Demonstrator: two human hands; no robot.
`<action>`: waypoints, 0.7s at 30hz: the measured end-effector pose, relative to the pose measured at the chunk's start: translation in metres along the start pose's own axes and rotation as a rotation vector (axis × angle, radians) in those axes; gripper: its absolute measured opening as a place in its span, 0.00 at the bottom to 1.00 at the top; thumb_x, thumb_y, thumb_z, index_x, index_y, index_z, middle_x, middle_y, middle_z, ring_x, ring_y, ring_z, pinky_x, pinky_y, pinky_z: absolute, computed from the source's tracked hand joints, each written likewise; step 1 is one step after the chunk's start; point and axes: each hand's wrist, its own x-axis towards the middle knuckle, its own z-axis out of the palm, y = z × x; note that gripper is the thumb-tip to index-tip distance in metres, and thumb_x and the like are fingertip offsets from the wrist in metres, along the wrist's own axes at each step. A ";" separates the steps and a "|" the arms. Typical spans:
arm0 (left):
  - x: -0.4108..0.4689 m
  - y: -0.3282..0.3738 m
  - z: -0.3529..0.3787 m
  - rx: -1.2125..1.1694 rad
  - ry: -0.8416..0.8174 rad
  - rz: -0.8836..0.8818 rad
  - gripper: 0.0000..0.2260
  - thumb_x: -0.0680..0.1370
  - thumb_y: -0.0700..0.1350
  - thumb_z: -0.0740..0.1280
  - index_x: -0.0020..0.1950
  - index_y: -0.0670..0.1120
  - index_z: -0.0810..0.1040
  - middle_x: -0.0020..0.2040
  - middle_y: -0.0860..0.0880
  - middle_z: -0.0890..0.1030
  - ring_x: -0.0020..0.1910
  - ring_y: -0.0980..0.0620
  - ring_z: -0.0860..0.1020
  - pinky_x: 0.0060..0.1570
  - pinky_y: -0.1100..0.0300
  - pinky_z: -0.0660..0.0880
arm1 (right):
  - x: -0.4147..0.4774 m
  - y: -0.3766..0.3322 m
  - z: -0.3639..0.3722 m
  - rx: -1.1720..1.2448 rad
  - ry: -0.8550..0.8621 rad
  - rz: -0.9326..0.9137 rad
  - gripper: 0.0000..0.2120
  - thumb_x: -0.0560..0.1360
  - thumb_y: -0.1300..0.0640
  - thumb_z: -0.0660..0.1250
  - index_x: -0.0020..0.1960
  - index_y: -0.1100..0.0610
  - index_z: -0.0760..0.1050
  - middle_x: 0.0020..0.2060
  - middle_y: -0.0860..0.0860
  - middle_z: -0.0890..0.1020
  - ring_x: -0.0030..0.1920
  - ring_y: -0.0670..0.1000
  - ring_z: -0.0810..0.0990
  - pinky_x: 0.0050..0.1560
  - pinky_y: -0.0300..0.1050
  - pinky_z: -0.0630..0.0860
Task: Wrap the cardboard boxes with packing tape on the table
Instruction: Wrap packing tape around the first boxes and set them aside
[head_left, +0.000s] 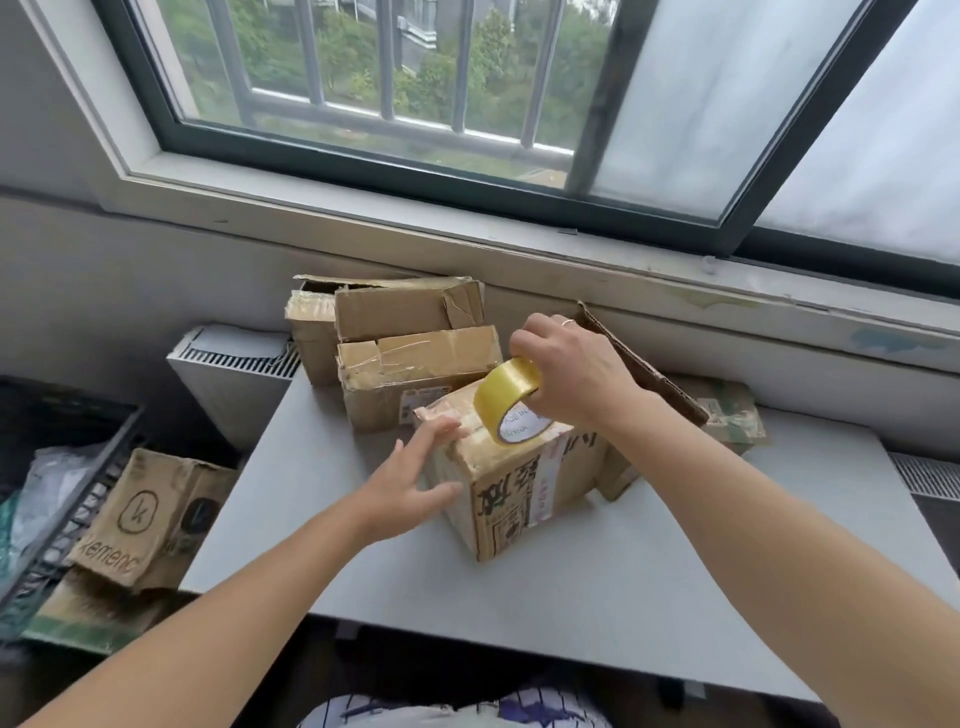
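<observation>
A brown cardboard box (511, 488) with black printed characters stands in the middle of the grey table (623, 597). My right hand (566, 374) grips a yellow roll of packing tape (506, 400) and holds it on the box's top. My left hand (410, 480) lies with straight fingers against the box's left side and top edge. Behind it, two more worn boxes are stacked: one (415, 382) below and one (400, 309) above, against the wall.
A flattened cardboard piece (649, 364) and a green-printed box (727, 415) lie at the back right. On the floor at left a box marked with a "k" logo (150, 514) leans beside a black crate (67, 499). A radiator (234, 374) and window sill (571, 260) stand behind.
</observation>
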 end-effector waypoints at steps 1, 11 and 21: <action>0.000 0.003 0.006 -0.048 0.042 -0.061 0.30 0.72 0.66 0.68 0.72 0.67 0.62 0.70 0.70 0.68 0.74 0.59 0.66 0.79 0.38 0.54 | 0.000 -0.002 0.003 0.012 -0.016 0.008 0.18 0.69 0.56 0.73 0.57 0.54 0.75 0.53 0.50 0.77 0.52 0.55 0.76 0.42 0.49 0.74; 0.011 0.021 0.051 -0.170 0.159 -0.167 0.51 0.74 0.48 0.79 0.84 0.57 0.45 0.81 0.58 0.31 0.73 0.71 0.40 0.69 0.69 0.50 | -0.017 0.009 0.025 0.192 -0.265 0.055 0.20 0.72 0.51 0.73 0.60 0.52 0.71 0.44 0.49 0.78 0.47 0.56 0.76 0.45 0.52 0.75; 0.006 0.004 0.028 0.137 0.011 -0.180 0.46 0.74 0.60 0.74 0.84 0.56 0.51 0.76 0.76 0.33 0.81 0.61 0.47 0.80 0.38 0.50 | -0.047 0.032 0.026 0.287 -0.322 -0.099 0.23 0.74 0.41 0.72 0.63 0.49 0.71 0.43 0.45 0.77 0.46 0.54 0.74 0.43 0.48 0.69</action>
